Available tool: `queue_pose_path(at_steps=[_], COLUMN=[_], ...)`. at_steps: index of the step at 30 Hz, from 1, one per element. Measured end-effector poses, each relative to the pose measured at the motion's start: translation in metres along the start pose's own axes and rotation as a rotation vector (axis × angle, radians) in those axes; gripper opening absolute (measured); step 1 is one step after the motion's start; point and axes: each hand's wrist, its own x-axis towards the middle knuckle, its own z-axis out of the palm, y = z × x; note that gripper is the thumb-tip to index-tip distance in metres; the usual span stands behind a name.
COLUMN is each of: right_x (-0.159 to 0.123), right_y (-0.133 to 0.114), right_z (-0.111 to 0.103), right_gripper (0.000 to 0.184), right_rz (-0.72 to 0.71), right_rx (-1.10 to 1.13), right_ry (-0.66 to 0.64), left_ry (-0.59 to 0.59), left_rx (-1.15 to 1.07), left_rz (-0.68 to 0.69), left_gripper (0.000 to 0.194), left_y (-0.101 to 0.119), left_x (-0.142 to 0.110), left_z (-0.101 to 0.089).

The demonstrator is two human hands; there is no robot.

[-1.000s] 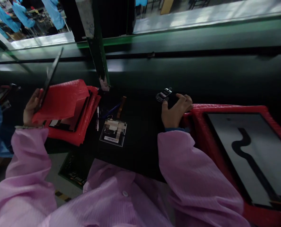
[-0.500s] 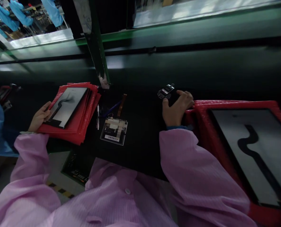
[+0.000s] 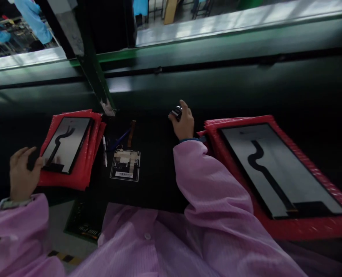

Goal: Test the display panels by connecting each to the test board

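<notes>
Red padded stack (image 3: 86, 158) left of the circuit board (image 3: 125, 164), display panel (image 3: 68, 142) lying flat on top. Thin red margin at panel's outer edge, wider one on the board side. Left hand (image 3: 24, 173) past that stack's outer edge, fingers parted and curved, thumb right at panel edge; can't tell if touching. Right hand (image 3: 185, 123) beyond and right of board, thumb and fingers around small metal part (image 3: 176, 112); can't tell if gripped or just touched. Second red stack (image 3: 303, 227) well right of board, second panel (image 3: 286, 169) on it. Widest gap: dark table (image 3: 159, 169), board to second stack. Tight on board's left: white pen (image 3: 104, 151). Brown strip (image 3: 131, 133) just beyond board.
</notes>
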Motion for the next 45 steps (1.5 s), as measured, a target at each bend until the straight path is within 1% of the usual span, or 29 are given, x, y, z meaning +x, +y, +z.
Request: queue_pose_path(at_steps=[3, 4, 6, 7, 10, 11, 12, 13, 15, 16, 18, 20, 21, 23, 26, 28, 30, 33, 34, 36, 39, 41, 43, 44, 45], right_x=[0.001, 0.001, 0.002, 0.002, 0.001, 0.001, 0.000, -0.002, -0.009, -0.016, -0.036, -0.068, -0.087, -0.128, -0.185, -0.213, -0.232, -0.248, -0.251, -0.256, -0.260, -0.262, -0.262, -0.263, -0.263], right_y=[-0.003, -0.005, -0.008, -0.010, -0.015, -0.017, -0.019, -0.022, -0.029, -0.034, -0.045, -0.058, -0.063, -0.073, -0.079, -0.075, -0.068, -0.055, -0.051, -0.044, -0.035, -0.031, -0.031, -0.034, -0.039], right_z=[-0.002, -0.004, -0.007, -0.009, -0.012, -0.013, -0.014, -0.014, -0.016, -0.017, -0.020, -0.026, -0.030, -0.042, -0.068, -0.091, -0.115, -0.147, -0.156, -0.172, -0.191, -0.201, -0.206, -0.206, -0.204], right_gripper=[0.056, 0.056, 0.059, 0.061, 0.063, 0.067, 0.073, 0.081, 0.092, 0.092, 0.085, 0.080, 0.078, 0.073, 0.055, 0.049, 0.045, 0.034, 0.031, 0.028, 0.027, 0.021, 0.015, 0.013, 0.011], right_rz=[0.024, 0.027, 0.029, 0.033, 0.045, 0.041, 0.036, 0.032, 0.043, 0.062, 0.118, 0.166, 0.167, 0.131, -0.051, -0.084, -0.056, 0.034, 0.063, 0.116, 0.183, 0.175, 0.088, 0.022, -0.047], right_rx=[-0.001, -0.006, -0.017, -0.023, -0.038, -0.043, -0.049, -0.056, -0.071, -0.078, -0.092, -0.111, -0.119, -0.132, -0.186, -0.317, -0.465, -0.629, -0.660, -0.685, -0.678, -0.684, -0.690, -0.686, -0.676], right_ry=[0.015, 0.010, -0.025, -0.049, -0.099, -0.103, -0.103, -0.102, -0.095, -0.086, -0.075, -0.076, -0.080, -0.092, -0.043, 0.079, 0.266, 0.535, 0.590, 0.650, 0.691, 0.708, 0.685, 0.653, 0.607], left_ry=[0.253, 0.348, 0.475, 0.495, 0.488, 0.471, 0.424, 0.350, 0.159, 0.075, -0.080, -0.196, -0.237, -0.302, -0.388, -0.431, -0.457, -0.486, -0.496, -0.513, -0.552, -0.613, -0.733, -0.825, -0.935], left_rx=[-0.094, -0.144, -0.258, -0.304, -0.413, -0.455, -0.500, -0.553, -0.675, -0.739, -0.856, -0.942, -0.970, -1.002, -1.025, -1.039, -1.052, -1.072, -1.079, -1.095, -1.123, -1.163, -1.226, -1.269, -1.329], left_rz=[0.091, 0.128, 0.185, 0.224, 0.318, 0.355, 0.394, 0.409, 0.478, 0.520, 0.596, 0.638, 0.646, 0.655, 0.648, 0.629, 0.615, 0.625, 0.633, 0.650, 0.683, 0.680, 0.622, 0.560, 0.471], left_gripper=[0.049, 0.046, 0.040, 0.038, 0.038, 0.038, 0.037, 0.036, 0.034, 0.033, 0.032, 0.032, 0.032, 0.032, 0.033, 0.033, 0.033, 0.032, 0.032, 0.031, 0.031, 0.030, 0.028, 0.027, 0.027], left_y=[0.031, 0.045, 0.074, 0.088, 0.128, 0.142, 0.157, 0.173, 0.205, 0.220, 0.247, 0.265, 0.271, 0.278, 0.283, 0.284, 0.286, 0.292, 0.295, 0.302, 0.313, 0.320, 0.327, 0.331, 0.337], left_x=[-0.024, -0.032, -0.050, -0.059, -0.087, -0.096, -0.105, -0.114, -0.130, -0.137, -0.149, -0.158, -0.161, -0.165, -0.166, -0.166, -0.165, -0.162, -0.160, -0.158, -0.156, -0.157, -0.158, -0.159, -0.160], left_z=[-0.005, -0.006, -0.005, -0.002, 0.010, 0.015, 0.020, 0.024, 0.031, 0.034, 0.039, 0.044, 0.047, 0.053, 0.060, 0.062, 0.063, 0.063, 0.062, 0.062, 0.061, 0.060, 0.059, 0.059, 0.059])
